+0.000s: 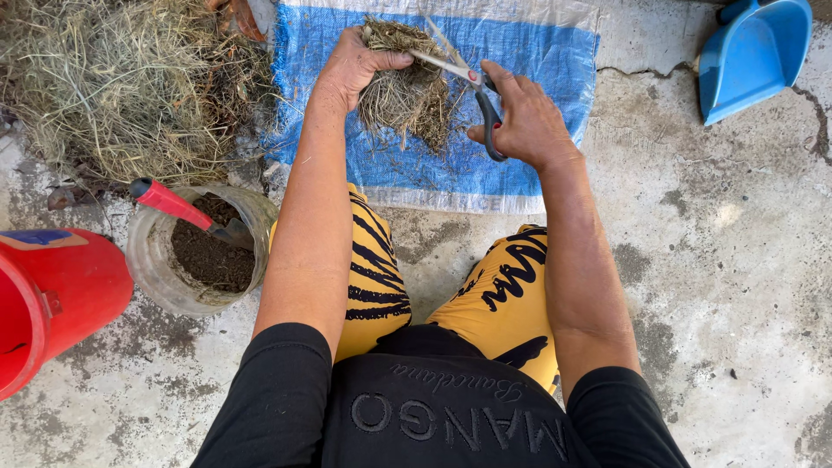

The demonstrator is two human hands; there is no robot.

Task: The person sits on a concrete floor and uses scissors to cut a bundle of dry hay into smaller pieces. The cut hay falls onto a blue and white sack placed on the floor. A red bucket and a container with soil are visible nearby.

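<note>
My left hand (357,62) grips a bundle of dry grass (407,97) from its top, holding it over a blue and white woven sack (529,61) spread on the concrete. My right hand (523,121) holds black-handled scissors (472,87), fingers through the loops. The open blades point up and left into the upper part of the bundle. Loose cut bits of grass lie on the sack under the bundle.
A heap of dry grass (121,87) lies at the upper left. A clear jar of dark soil (204,251) holds a red-handled trowel (178,206). A red bucket (52,295) stands at the left edge, and a blue dustpan (752,54) lies at the upper right.
</note>
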